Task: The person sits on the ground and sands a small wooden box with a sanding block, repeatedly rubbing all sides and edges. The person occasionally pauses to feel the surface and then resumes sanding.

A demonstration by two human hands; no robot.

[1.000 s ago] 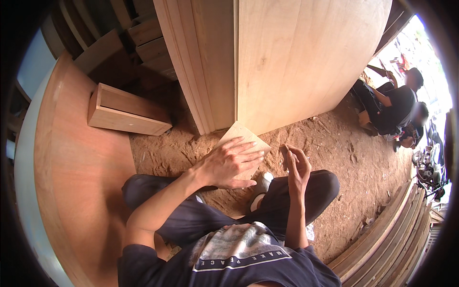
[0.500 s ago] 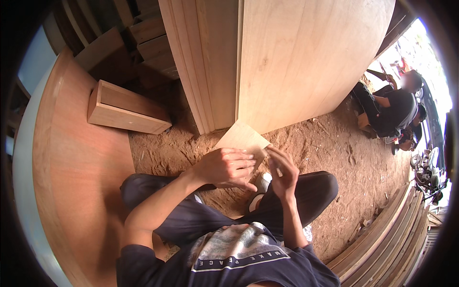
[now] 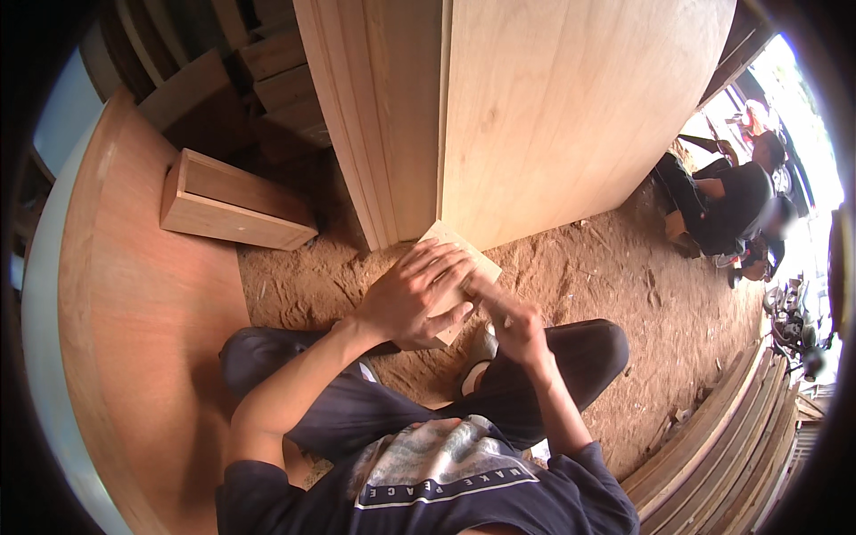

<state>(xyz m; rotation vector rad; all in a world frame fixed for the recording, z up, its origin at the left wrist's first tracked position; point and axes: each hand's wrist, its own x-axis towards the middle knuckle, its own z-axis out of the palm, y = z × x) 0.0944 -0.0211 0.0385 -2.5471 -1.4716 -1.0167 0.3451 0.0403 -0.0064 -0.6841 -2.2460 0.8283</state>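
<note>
A small pale wooden board (image 3: 458, 239) lies slanted in front of me, its far corner by the foot of a large wooden cabinet (image 3: 553, 134). My left hand (image 3: 412, 287) rests across its face, fingers spread and thumb apart on the nearer part. To the right, my right hand (image 3: 517, 323) reaches over the board's right side. Its fingers are bunched and curled, with their tips blurred close to my left fingers. Whatever they might pinch is too small or hidden to make out. My hands cover much of the board's middle, and what supports it is hidden.
A narrow wooden drawer-like box (image 3: 236, 218) sits at the left beside a broad reddish wooden panel (image 3: 152, 312). Stacked planks (image 3: 722, 446) lie at the lower right on sandy ground (image 3: 642, 294). People (image 3: 727, 201) sit at the far right.
My right hand has moved inward from the board's right edge, and its fingers have curled. The left hand's fingers have shifted farther up the board and spread. The board has turned slightly.
</note>
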